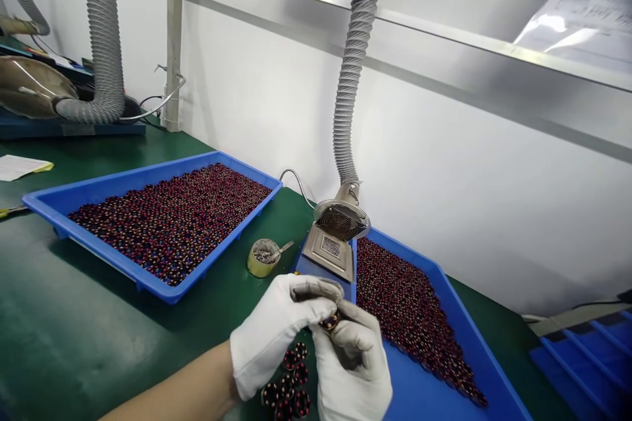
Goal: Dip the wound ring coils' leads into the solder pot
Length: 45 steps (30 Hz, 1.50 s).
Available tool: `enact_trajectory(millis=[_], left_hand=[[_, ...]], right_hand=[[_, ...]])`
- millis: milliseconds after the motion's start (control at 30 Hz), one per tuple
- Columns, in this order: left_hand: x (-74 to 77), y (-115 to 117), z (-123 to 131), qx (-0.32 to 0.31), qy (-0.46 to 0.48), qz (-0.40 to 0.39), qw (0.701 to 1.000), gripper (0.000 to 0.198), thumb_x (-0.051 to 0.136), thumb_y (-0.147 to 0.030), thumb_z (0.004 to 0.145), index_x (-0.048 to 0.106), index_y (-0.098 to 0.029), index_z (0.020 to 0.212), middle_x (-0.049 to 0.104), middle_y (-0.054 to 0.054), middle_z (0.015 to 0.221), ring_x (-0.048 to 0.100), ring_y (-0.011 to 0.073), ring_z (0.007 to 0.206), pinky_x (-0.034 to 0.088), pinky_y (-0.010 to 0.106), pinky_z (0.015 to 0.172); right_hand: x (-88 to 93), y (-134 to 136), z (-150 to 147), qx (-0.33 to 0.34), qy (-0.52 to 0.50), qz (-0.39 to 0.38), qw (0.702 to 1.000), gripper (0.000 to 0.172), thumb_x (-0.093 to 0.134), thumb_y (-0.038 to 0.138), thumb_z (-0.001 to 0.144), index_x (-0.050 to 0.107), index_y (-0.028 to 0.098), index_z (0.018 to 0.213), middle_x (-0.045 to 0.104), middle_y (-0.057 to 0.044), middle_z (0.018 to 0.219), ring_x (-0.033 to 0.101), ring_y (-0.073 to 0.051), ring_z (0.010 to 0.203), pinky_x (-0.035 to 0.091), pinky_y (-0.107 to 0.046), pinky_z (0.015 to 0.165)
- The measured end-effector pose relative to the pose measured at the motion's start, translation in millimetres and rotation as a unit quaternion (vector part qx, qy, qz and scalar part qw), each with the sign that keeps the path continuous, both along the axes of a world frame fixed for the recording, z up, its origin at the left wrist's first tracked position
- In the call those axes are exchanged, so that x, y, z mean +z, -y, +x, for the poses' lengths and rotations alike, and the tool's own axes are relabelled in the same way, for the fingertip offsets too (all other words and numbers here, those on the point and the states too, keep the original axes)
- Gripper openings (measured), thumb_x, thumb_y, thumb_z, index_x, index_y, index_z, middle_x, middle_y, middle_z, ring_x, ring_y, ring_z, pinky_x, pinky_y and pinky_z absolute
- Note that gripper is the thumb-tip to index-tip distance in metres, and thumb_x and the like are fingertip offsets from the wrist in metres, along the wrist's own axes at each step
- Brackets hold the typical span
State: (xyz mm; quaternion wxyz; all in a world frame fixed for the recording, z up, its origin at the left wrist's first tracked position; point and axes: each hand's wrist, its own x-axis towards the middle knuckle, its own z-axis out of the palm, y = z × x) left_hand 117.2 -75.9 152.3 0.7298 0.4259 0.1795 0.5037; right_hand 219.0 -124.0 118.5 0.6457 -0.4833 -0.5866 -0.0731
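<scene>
Both my hands wear white gloves with greyed fingertips and meet at the lower middle. My left hand (276, 325) pinches a small round black part (330, 321) with coloured dots around it. From the other side, my right hand (351, 362) closes its fingers on the same part, partly covering it. Several similar parts (287, 383) with red and pale dots lie loose on the green table, below and between my hands. Just beyond them stands a small blue device with a metal top plate (330, 248).
A blue tray (175, 293) full of such parts lies at left, another blue tray (459, 322) at right. A small tin (261, 268) holds grey matter and a flat stick. Above the device hangs a grey flexible duct (351, 72) with a round metal hood (342, 218).
</scene>
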Motion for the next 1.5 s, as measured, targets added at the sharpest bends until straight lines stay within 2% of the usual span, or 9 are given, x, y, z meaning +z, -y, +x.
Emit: enact_trajectory(millis=[233, 433, 567, 667, 767, 933, 1033, 1300, 1500], left_hand=[[10.1, -8.1, -20.3, 0.112, 0.098, 0.002, 0.989, 0.012, 0.073, -0.025, 0.075, 0.071, -0.020, 0.086, 0.070, 0.000, 0.095, 0.062, 0.0161, 0.099, 0.043, 0.031, 0.097], [14.5, 7.5, -27.4, 0.052, -0.045, 0.006, 0.998, 0.022, 0.070, -0.023, 0.075, 0.069, -0.021, 0.097, 0.070, 0.002, 0.103, 0.062, 0.0178, 0.102, 0.046, 0.029, 0.093], [14.1, 20.8, -35.1, -0.005, -0.157, 0.071, 0.985, 0.027, 0.063, -0.023, 0.075, 0.068, -0.021, 0.101, 0.070, 0.003, 0.105, 0.063, 0.0224, 0.102, 0.048, 0.035, 0.091], [11.8, 26.0, -39.5, 0.036, -0.302, 0.177, 0.936, 0.033, 0.064, -0.018, 0.069, 0.067, -0.023, 0.101, 0.069, 0.003, 0.106, 0.062, 0.0255, 0.103, 0.047, 0.040, 0.092], [7.9, 29.5, -39.2, 0.147, -0.394, 0.317, 0.850, 0.025, 0.064, -0.016, 0.074, 0.066, -0.025, 0.098, 0.069, 0.002, 0.101, 0.061, 0.0249, 0.096, 0.046, 0.043, 0.088], [4.6, 34.9, -31.8, 0.324, -0.411, 0.515, 0.679, 0.013, 0.050, -0.013, 0.087, 0.063, -0.016, 0.085, 0.068, 0.005, 0.083, 0.061, 0.0230, 0.079, 0.045, 0.040, 0.071], [4.4, 36.3, -28.4, 0.383, -0.389, 0.566, 0.618, 0.011, 0.051, -0.011, 0.086, 0.061, -0.013, 0.082, 0.069, 0.007, 0.083, 0.061, 0.0229, 0.079, 0.043, 0.039, 0.071], [-11.4, 26.4, -43.5, 0.369, -0.396, 0.551, 0.635, 0.011, 0.054, -0.007, 0.085, 0.061, -0.016, 0.088, 0.070, 0.003, 0.089, 0.060, 0.0196, 0.083, 0.041, 0.037, 0.075], [-33.4, 14.8, -53.6, 0.288, -0.477, 0.545, 0.626, 0.014, 0.049, -0.018, 0.090, 0.063, -0.020, 0.095, 0.070, 0.003, 0.092, 0.061, 0.0214, 0.081, 0.041, 0.037, 0.073]], right_hand=[[-3.6, 3.3, 1.0, 0.008, -0.072, 0.004, 0.997, 0.034, 0.070, 0.010, 0.073, 0.040, 0.021, 0.061, 0.059, -0.002, 0.084, 0.063, -0.015, 0.075, 0.051, -0.024, 0.063], [1.2, 9.1, 0.8, -0.007, -0.060, 0.034, 0.998, 0.032, 0.071, 0.006, 0.071, 0.043, 0.020, 0.064, 0.059, -0.002, 0.091, 0.064, -0.013, 0.077, 0.052, -0.020, 0.062], [3.9, 11.0, -3.7, -0.041, -0.013, 0.090, 0.995, 0.029, 0.072, 0.002, 0.070, 0.049, 0.020, 0.070, 0.059, -0.002, 0.095, 0.064, -0.012, 0.082, 0.054, -0.019, 0.067], [3.2, 12.0, -7.5, -0.074, 0.014, 0.105, 0.992, 0.025, 0.073, 0.004, 0.071, 0.053, 0.020, 0.071, 0.060, -0.003, 0.098, 0.065, -0.013, 0.086, 0.054, -0.021, 0.069], [0.7, 13.6, -9.3, -0.110, 0.037, 0.099, 0.988, 0.020, 0.070, 0.005, 0.074, 0.057, 0.021, 0.073, 0.061, -0.003, 0.099, 0.064, -0.016, 0.089, 0.055, -0.026, 0.070], [0.2, 17.4, -7.1, -0.129, 0.163, 0.099, 0.973, 0.016, 0.064, 0.007, 0.079, 0.059, 0.021, 0.079, 0.059, -0.003, 0.098, 0.063, -0.016, 0.092, 0.055, -0.027, 0.075], [5.2, 19.0, -5.9, -0.144, 0.166, 0.079, 0.972, 0.015, 0.065, 0.009, 0.079, 0.057, 0.021, 0.077, 0.059, -0.002, 0.097, 0.063, -0.013, 0.087, 0.054, -0.023, 0.071], [31.6, 22.5, 19.0, -0.188, 0.034, 0.099, 0.977, 0.021, 0.074, 0.010, 0.073, 0.056, 0.020, 0.075, 0.058, -0.003, 0.091, 0.061, -0.012, 0.082, 0.051, -0.023, 0.072], [27.7, 29.9, 16.2, -0.204, 0.060, 0.112, 0.971, 0.023, 0.074, 0.006, 0.071, 0.057, 0.020, 0.076, 0.060, -0.003, 0.095, 0.062, -0.013, 0.082, 0.052, -0.024, 0.069]])
